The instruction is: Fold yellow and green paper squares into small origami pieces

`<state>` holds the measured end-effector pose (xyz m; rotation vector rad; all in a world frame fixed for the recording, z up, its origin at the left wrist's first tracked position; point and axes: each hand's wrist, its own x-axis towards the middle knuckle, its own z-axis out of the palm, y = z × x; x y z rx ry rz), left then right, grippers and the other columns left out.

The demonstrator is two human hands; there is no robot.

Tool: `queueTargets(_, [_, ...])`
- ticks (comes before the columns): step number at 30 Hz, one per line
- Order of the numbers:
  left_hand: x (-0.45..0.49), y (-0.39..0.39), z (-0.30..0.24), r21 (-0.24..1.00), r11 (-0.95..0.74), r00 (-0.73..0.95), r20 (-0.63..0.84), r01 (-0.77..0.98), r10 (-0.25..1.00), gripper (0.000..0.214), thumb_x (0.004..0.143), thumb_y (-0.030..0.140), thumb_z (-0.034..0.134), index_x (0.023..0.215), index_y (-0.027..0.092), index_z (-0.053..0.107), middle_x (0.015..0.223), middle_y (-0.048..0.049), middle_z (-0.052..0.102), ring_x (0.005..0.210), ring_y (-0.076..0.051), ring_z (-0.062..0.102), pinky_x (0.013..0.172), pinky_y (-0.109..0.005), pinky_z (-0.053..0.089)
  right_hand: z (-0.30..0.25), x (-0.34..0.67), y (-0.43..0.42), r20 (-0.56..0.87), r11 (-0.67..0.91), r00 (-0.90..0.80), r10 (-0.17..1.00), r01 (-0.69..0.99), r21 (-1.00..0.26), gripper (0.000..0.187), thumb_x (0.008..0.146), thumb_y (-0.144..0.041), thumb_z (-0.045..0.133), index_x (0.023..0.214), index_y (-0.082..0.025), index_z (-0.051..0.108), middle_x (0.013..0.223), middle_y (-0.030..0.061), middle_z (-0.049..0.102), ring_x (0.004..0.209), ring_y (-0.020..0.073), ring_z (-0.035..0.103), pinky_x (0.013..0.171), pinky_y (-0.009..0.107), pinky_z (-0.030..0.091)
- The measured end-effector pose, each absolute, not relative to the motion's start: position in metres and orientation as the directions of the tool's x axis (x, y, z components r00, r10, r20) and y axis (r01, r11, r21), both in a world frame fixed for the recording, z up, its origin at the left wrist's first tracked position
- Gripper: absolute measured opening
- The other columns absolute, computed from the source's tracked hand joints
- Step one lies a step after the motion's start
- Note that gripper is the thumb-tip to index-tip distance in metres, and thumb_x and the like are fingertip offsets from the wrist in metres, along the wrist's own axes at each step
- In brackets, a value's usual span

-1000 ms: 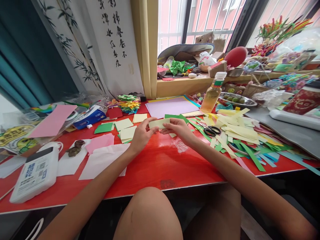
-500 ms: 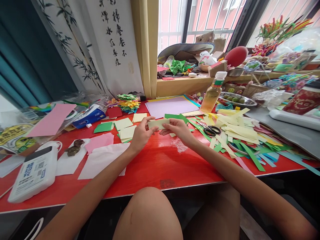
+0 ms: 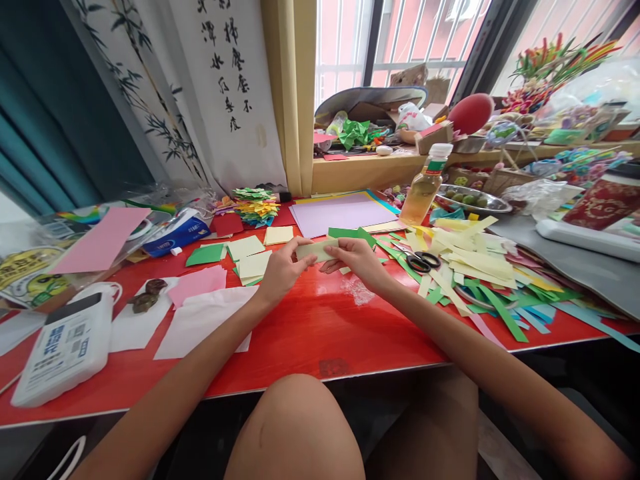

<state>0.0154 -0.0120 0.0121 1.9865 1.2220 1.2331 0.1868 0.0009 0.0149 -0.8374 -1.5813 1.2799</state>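
Observation:
Between my two hands, just above the red tabletop [image 3: 310, 333], is a small pale yellow-green piece of paper [image 3: 317, 251]. My left hand [image 3: 283, 265] pinches its left end with thumb and fingers. At the other end my right hand [image 3: 354, 259] grips it the same way. The paper looks like a narrow rectangle; whether it is folded I cannot tell. Left of my left hand lie pale yellow paper squares [image 3: 254, 267] and a green paper square [image 3: 206, 255]. Green paper [image 3: 350, 233] lies just behind my right hand.
Black-handled scissors [image 3: 423, 261] lie right of my hands, beside a heap of paper strips [image 3: 480, 263]. Behind stand a bottle [image 3: 423, 190] and a metal dish [image 3: 470, 199]. Lilac sheets [image 3: 340, 213] lie at the back. A white device [image 3: 70, 343] and pink paper [image 3: 200, 285] are left.
Both hands keep their hold on the paper in nearly the same place. The whole view has shifted very slightly; nothing else visibly differs.

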Motion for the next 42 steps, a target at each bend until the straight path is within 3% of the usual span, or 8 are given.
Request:
queueTargets(4, [0.016, -0.013, 0.014, 0.6, -0.596, 0.286, 0.536, 0.533, 0.794, 0.011, 0.081, 0.027, 0.051, 0.082, 0.019, 0.059, 0.083, -0.0012, 0.061, 0.076, -0.014, 0.056, 0.069, -0.025, 0.043, 0.01, 0.187, 0.0, 0.202, 0.295, -0.466, 0.862, 0.137, -0.946, 0.028, 0.078, -0.041, 0.056, 0.068, -0.015, 0.056, 0.057, 0.0022, 0.063, 0.056, 0.0161, 0.066, 0.054, 0.025, 0.054])
queueTargets(9, [0.018, -0.017, 0.014, 0.506, -0.62, 0.374, 0.508, 0.6, 0.776, 0.014, 0.081, 0.027, 0.05, 0.075, 0.017, 0.056, 0.075, -0.0013, 0.059, 0.071, -0.014, 0.054, 0.067, -0.025, 0.041, 0.001, 0.184, 0.001, 0.095, 0.254, -0.557, 0.825, 0.216, -0.943, 0.032, 0.078, -0.046, 0.054, 0.068, -0.016, 0.056, 0.061, 0.0028, 0.063, 0.058, 0.0169, 0.066, 0.055, 0.027, 0.054])
queueTargets(13, [0.016, -0.015, 0.015, 0.628, -0.562, 0.254, 0.515, 0.538, 0.819, 0.014, 0.081, 0.028, 0.049, 0.074, 0.017, 0.056, 0.074, -0.0003, 0.059, 0.069, -0.013, 0.054, 0.067, -0.024, 0.04, 0.007, 0.185, 0.004, 0.17, 0.257, -0.449, 0.877, 0.139, -0.956, 0.027, 0.074, -0.039, 0.062, 0.066, -0.014, 0.059, 0.065, 0.0033, 0.063, 0.061, 0.0146, 0.064, 0.058, 0.025, 0.054])
queueTargets(19, [0.012, -0.011, 0.017, 0.809, -0.441, 0.125, 0.428, 0.389, 0.895, 0.019, 0.077, 0.034, 0.051, 0.073, 0.017, 0.057, 0.07, 0.0001, 0.057, 0.066, -0.013, 0.051, 0.065, -0.025, 0.04, 0.016, 0.188, 0.004, 0.146, 0.146, -0.364, 0.92, -0.028, -0.989, 0.02, 0.074, -0.032, 0.062, 0.071, -0.012, 0.059, 0.069, 0.0039, 0.065, 0.064, 0.0119, 0.063, 0.065, 0.024, 0.053])
queueTargets(25, [0.01, -0.01, 0.015, 0.797, -0.426, 0.213, 0.369, 0.427, 0.905, 0.021, 0.08, 0.034, 0.047, 0.071, 0.017, 0.056, 0.069, 0.0, 0.055, 0.067, -0.013, 0.051, 0.066, -0.024, 0.04, 0.007, 0.185, 0.004, 0.191, 0.184, -0.327, 0.926, -0.053, -0.982, 0.023, 0.075, -0.035, 0.06, 0.07, -0.014, 0.055, 0.067, 0.0005, 0.06, 0.062, 0.0105, 0.059, 0.06, 0.023, 0.051])
queueTargets(31, [0.013, -0.011, 0.013, 0.747, -0.457, 0.27, 0.37, 0.482, 0.889, 0.018, 0.081, 0.034, 0.048, 0.076, 0.018, 0.056, 0.075, 0.0001, 0.059, 0.07, -0.013, 0.053, 0.066, -0.023, 0.04, 0.005, 0.183, 0.0, 0.245, 0.305, -0.377, 0.893, 0.107, -0.946, 0.026, 0.075, -0.039, 0.059, 0.07, -0.014, 0.056, 0.069, 0.0024, 0.059, 0.066, 0.0138, 0.058, 0.06, 0.026, 0.05])
queueTargets(38, [0.014, -0.012, 0.014, 0.727, -0.426, 0.201, 0.381, 0.538, 0.903, 0.024, 0.081, 0.038, 0.047, 0.072, 0.017, 0.056, 0.071, 0.0003, 0.058, 0.066, -0.013, 0.051, 0.062, -0.024, 0.038, 0.005, 0.179, -0.002, 0.137, 0.167, -0.448, 0.884, 0.028, -0.985, 0.026, 0.073, -0.038, 0.061, 0.069, -0.013, 0.058, 0.066, 0.0021, 0.06, 0.064, 0.0139, 0.06, 0.061, 0.027, 0.051])
queueTargets(42, [0.018, -0.014, 0.015, 0.696, -0.459, 0.273, 0.369, 0.553, 0.889, 0.022, 0.08, 0.037, 0.049, 0.074, 0.017, 0.056, 0.073, 0.0, 0.059, 0.069, -0.013, 0.053, 0.065, -0.024, 0.039, -0.002, 0.178, -0.001, 0.135, 0.173, -0.478, 0.868, 0.036, -0.984, 0.025, 0.073, -0.038, 0.061, 0.07, -0.013, 0.059, 0.065, 0.0029, 0.06, 0.064, 0.0154, 0.061, 0.06, 0.029, 0.052])
